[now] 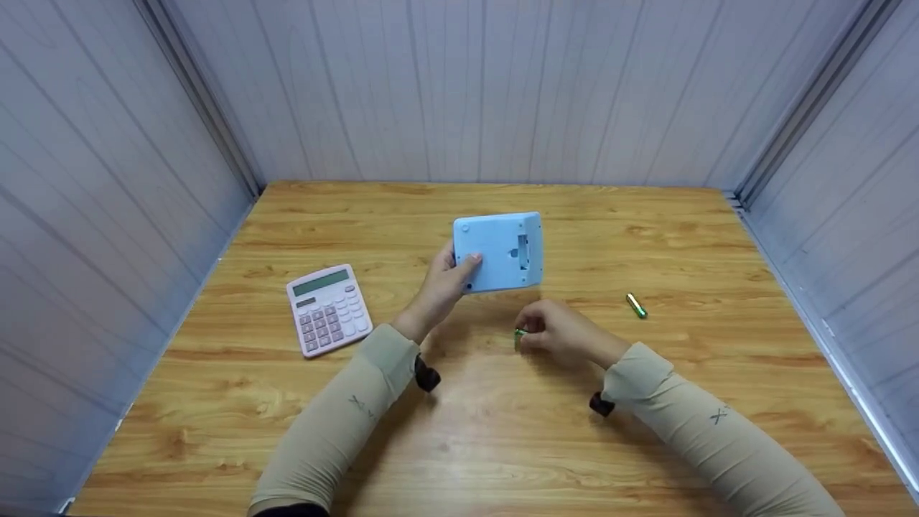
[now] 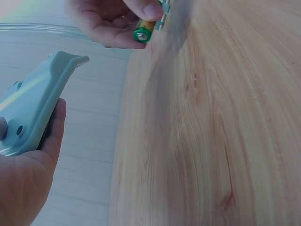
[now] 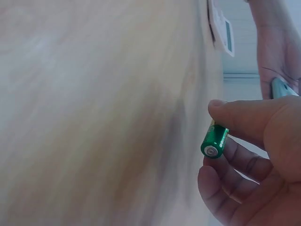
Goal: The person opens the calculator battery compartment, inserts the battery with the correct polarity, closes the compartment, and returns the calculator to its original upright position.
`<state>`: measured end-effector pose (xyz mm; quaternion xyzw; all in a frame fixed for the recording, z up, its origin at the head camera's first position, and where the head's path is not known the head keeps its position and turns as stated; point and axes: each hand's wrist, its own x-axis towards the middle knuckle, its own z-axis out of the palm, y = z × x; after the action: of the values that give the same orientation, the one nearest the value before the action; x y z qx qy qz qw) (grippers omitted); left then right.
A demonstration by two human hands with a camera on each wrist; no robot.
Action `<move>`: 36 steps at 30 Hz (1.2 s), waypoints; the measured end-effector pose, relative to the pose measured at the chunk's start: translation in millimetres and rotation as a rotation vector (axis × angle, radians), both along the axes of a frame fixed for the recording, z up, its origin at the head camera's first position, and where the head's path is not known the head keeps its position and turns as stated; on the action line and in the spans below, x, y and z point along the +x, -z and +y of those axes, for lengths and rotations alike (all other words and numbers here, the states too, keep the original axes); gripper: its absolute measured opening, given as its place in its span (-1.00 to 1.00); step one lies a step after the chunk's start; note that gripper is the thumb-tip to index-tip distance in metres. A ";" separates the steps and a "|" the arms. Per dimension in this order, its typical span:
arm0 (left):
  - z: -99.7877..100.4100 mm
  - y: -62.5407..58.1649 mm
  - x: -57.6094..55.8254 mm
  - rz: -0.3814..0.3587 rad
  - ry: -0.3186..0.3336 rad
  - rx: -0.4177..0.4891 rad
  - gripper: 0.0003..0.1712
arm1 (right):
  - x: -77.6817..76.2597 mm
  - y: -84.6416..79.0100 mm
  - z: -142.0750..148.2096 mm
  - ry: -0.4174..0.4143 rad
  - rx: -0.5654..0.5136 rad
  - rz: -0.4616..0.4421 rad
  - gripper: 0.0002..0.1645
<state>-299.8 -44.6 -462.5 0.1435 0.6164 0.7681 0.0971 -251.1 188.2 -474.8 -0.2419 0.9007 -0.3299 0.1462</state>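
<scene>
My left hand (image 1: 438, 287) grips a light blue calculator (image 1: 495, 262) by its left side, thumb across its back. The back faces up, and its battery compartment (image 1: 523, 251) near the right edge is uncovered. Below and to the right of it, my right hand (image 1: 563, 334) pinches a green battery (image 3: 215, 141) between thumb and fingers, over the table. In the left wrist view, a small pale teal notched piece (image 2: 164, 14) shows beside the right thumb; its kind is unclear. Another green and gold battery (image 1: 636, 306) lies on the table, right of my right hand.
A pink calculator (image 1: 329, 311) lies keys up on the wooden table (image 1: 459, 445), left of my left hand. Pale panel walls (image 1: 481, 93) stand along the back and both sides of the table.
</scene>
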 end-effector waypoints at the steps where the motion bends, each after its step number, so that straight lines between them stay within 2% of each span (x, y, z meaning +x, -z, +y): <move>1: 0.0 -0.3 0.2 -0.001 -0.003 -0.004 -0.41 | -0.2 -1.7 0.1 0.001 -0.008 0.009 -0.89; 10: -0.7 -1.1 -1.2 0.004 0.004 -0.001 -0.43 | 0.4 -16.8 1.2 0.031 -0.065 0.048 -0.84; 18: -0.8 -2.0 0.3 0.000 -0.003 -0.007 -0.43 | 1.4 -24.4 1.8 0.037 -0.158 0.128 -0.86; 26: -1.1 -3.2 -0.3 0.004 -0.006 -0.017 -0.44 | 0.6 -34.7 1.7 0.060 -0.199 0.175 -0.85; 36: -1.7 -3.9 1.4 -0.005 0.002 -0.012 -0.43 | 0.6 -45.7 2.3 0.103 -0.251 0.194 -0.85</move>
<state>-298.4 -46.3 -458.6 0.1417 0.6206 0.7646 0.1003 -250.5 190.5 -429.1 -0.2425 0.8735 -0.4219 0.0103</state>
